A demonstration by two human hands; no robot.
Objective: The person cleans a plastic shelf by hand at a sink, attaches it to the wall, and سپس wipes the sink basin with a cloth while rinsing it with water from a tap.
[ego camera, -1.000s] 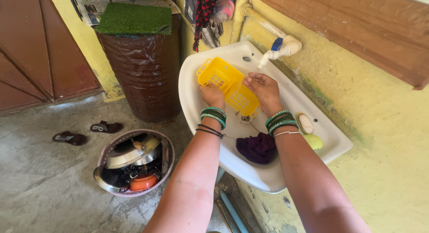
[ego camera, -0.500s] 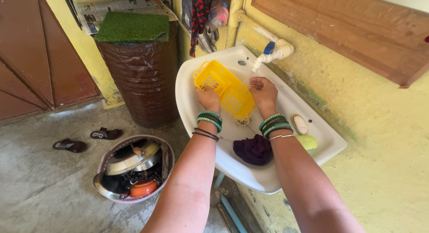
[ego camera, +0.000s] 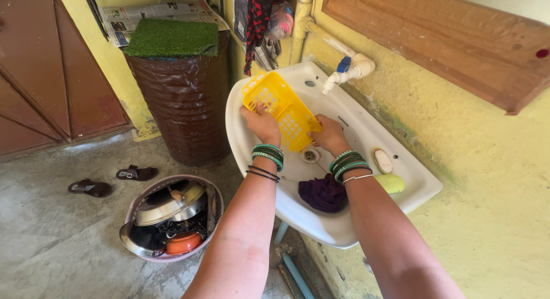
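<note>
over the white wash basin (ego camera: 366,127) | yellow perforated plastic basket (ego camera: 281,109) tilted above the drain | left hand (ego camera: 261,124) clamped on its near edge | right hand (ego camera: 327,134) gripping its lower end | purple cloth (ego camera: 324,192) in basin

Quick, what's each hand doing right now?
Left hand: closed on the yellow basket, at its left side.
Right hand: gripping the basket's lower end, over the sink.

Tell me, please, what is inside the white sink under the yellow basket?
In the white sink, below the yellow basket held by the left hand and right hand, the drain shows, with a purple cloth nearer. The basin directly beneath the basket is hidden.
</note>
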